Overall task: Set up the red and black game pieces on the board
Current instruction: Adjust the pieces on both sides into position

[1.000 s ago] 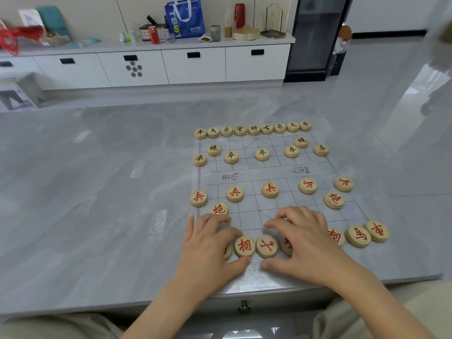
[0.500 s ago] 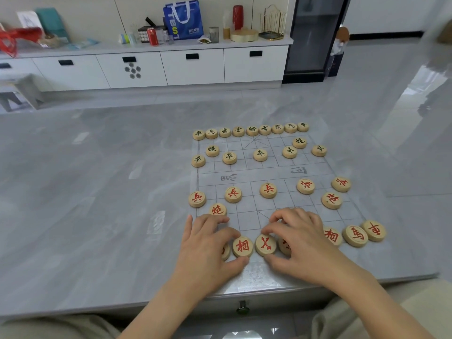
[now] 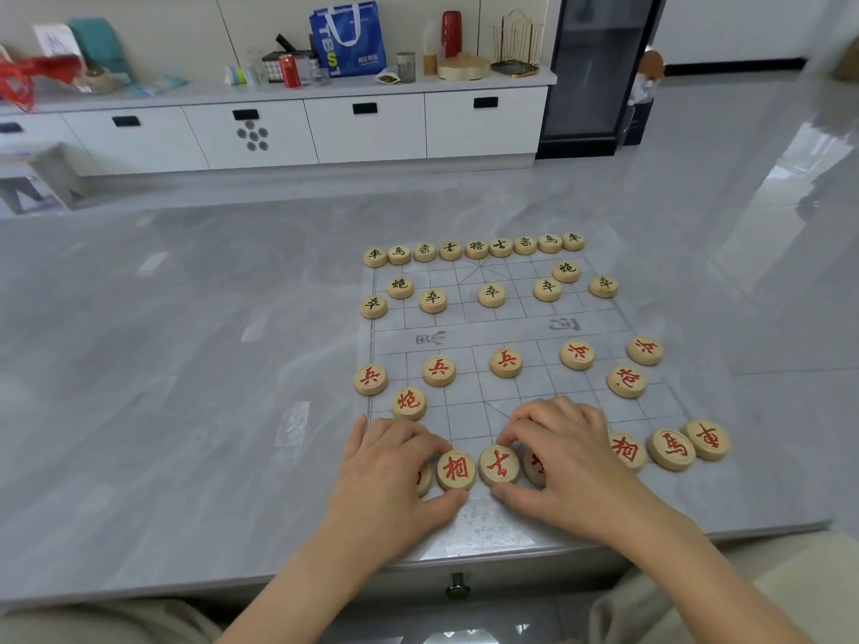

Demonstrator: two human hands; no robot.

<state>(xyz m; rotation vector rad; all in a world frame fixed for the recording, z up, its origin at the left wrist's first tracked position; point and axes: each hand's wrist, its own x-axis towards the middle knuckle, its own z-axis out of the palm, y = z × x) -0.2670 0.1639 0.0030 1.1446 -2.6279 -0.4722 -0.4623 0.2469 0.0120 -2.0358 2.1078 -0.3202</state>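
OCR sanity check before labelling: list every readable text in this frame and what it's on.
"TBST": blue bag; its smaller print is unreadable.
"兵": red soldier, five alike.
"炮": red cannon.
"相": red elephant.
"士": red advisor.
"馬": red horse.
"車": red chariot.
"卒": black soldier.
"將": black general.
"河": board, printed upside down.
Label on the red can: too small to read.

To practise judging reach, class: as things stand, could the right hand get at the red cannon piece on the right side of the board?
Probably yes: the red cannon piece lies beyond the right hand, only bare board between them, though that hand first must release the advisor piece.
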